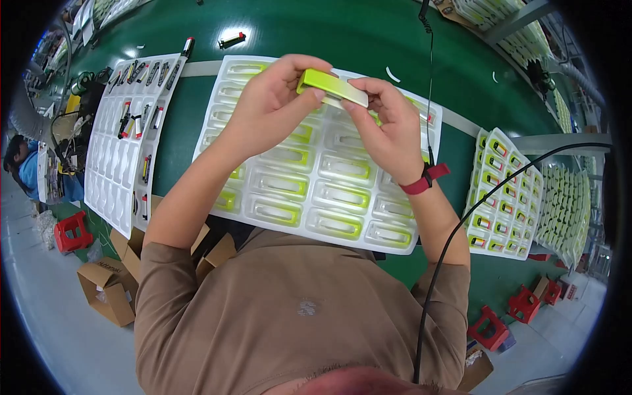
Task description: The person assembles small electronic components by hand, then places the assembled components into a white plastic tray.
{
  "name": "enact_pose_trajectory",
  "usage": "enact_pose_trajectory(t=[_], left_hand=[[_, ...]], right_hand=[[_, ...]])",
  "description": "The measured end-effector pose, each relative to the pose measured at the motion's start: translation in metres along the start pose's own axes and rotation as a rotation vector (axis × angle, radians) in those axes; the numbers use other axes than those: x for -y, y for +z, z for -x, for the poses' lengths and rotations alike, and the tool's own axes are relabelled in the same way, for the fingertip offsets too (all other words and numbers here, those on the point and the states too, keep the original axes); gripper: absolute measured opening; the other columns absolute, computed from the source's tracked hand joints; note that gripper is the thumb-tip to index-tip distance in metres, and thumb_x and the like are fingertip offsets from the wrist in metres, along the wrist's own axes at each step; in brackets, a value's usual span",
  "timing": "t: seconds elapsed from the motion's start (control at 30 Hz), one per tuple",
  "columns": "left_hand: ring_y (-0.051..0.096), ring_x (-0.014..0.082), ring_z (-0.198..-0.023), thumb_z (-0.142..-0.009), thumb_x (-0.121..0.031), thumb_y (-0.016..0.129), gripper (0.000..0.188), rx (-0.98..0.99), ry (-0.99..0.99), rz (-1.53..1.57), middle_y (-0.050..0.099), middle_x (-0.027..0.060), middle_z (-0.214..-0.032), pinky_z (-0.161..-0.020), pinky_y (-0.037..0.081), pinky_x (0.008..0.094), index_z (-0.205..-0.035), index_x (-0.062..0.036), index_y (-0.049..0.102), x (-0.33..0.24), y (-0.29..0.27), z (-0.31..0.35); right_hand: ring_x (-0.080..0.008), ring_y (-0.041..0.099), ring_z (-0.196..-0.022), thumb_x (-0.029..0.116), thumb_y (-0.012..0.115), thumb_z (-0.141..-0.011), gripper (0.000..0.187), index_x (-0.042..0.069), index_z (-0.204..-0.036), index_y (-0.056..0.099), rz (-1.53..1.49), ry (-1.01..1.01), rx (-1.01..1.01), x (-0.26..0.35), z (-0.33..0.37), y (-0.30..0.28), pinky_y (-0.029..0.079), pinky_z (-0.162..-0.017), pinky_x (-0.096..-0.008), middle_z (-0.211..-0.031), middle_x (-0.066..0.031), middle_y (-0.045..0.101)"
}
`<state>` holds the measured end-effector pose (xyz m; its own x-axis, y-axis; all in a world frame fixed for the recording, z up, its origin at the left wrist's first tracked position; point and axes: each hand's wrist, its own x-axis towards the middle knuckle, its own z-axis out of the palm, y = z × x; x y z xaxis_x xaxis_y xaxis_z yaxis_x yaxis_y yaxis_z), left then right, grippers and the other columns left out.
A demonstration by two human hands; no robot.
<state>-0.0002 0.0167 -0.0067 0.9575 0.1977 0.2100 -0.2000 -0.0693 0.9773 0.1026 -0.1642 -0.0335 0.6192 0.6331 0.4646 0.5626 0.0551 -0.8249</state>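
We see the left hand point(280, 99) and right hand point(388, 122), fingers gripping opposite ends of a lime-green-and-white oblong plastic shell point(334, 85), above a white moulded plastic tray point(311, 197).

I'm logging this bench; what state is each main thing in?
Yellow-green casing: gripped at both ends
Left hand: closed on casing
Right hand: closed on casing
Middle tray: loaded with yellow-green pieces
Left tray: partly filled
Right tray: loaded
Lower-left cardboard box: open
Red wristband: worn
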Motion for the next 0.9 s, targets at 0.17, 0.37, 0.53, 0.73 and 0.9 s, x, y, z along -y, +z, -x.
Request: enact_pose_trajectory(t=[0.17, 0.37, 0.53, 0.73, 0.9], left_hand=[[0.063, 0.0098, -0.096, -0.096, -0.005, 0.067, 0.038, -0.05, -0.076, 0.294, 0.065, 0.0035, -0.109, -0.085, 0.052, 0.0261, -0.133, -0.0004, 0.057, -0.012, -0.004, 0.003], [0.063, 0.0093, -0.085, -0.098, -0.014, 0.067, 0.031, -0.017, -0.214, 0.736, 0.067, 0.002, -0.1, -0.078, 0.052, 0.0244, -0.126, -0.0015, 0.062, 0.003, -0.013, 0.005], [0.063, 0.0079, -0.091, -0.096, -0.015, 0.071, 0.032, -0.1, -0.101, 0.371, 0.067, 0.0016, -0.101, -0.077, 0.053, 0.025, -0.125, -0.0024, 0.063, 0.004, -0.039, 0.012], [0.064, 0.0072, -0.09, -0.097, -0.018, 0.07, 0.03, -0.251, -0.037, 0.208, 0.07, 0.0042, -0.103, -0.08, 0.053, 0.024, -0.12, 0.001, 0.068, -0.004, -0.08, 0.03], [0.062, 0.0039, -0.091, -0.095, -0.025, 0.074, 0.043, -0.426, 0.007, 0.033, 0.073, 0.0054, -0.1, -0.079, 0.051, 0.0225, -0.127, 0.0026, 0.067, -0.003, -0.123, 0.053]], right_hand=[[-0.0145, 0.066, -0.094, 0.005, 0.065, -0.098, 0.027, -0.003, -0.123, 0.058, -0.681, 0.278, 0.061, 0.015, -0.009, 0.002, 0.055, -0.084, -0.0273, -0.112, -0.0096, 0.067], [-0.0168, 0.067, -0.095, -0.001, 0.066, -0.094, 0.032, -0.003, -0.125, 0.057, -0.671, 0.373, 0.18, 0.003, -0.017, 0.007, 0.056, -0.084, -0.0303, -0.115, -0.01, 0.064], [-0.0158, 0.062, -0.1, 0.001, 0.076, -0.087, 0.042, 0.0, -0.125, 0.059, -0.133, -0.081, 0.155, 0.023, -0.032, 0.039, 0.054, -0.084, -0.0273, -0.119, -0.0086, 0.056], [-0.0158, 0.063, -0.1, -0.002, 0.077, -0.085, 0.039, -0.002, -0.122, 0.062, -0.057, -0.078, 0.226, 0.025, -0.062, 0.098, 0.058, -0.081, -0.027, -0.12, -0.0103, 0.056], [-0.0224, 0.066, -0.112, -0.005, 0.072, -0.088, 0.042, -0.002, -0.129, 0.06, -0.221, -0.019, 0.14, 0.03, -0.074, 0.155, 0.059, -0.095, -0.0332, -0.135, -0.0155, 0.056]])
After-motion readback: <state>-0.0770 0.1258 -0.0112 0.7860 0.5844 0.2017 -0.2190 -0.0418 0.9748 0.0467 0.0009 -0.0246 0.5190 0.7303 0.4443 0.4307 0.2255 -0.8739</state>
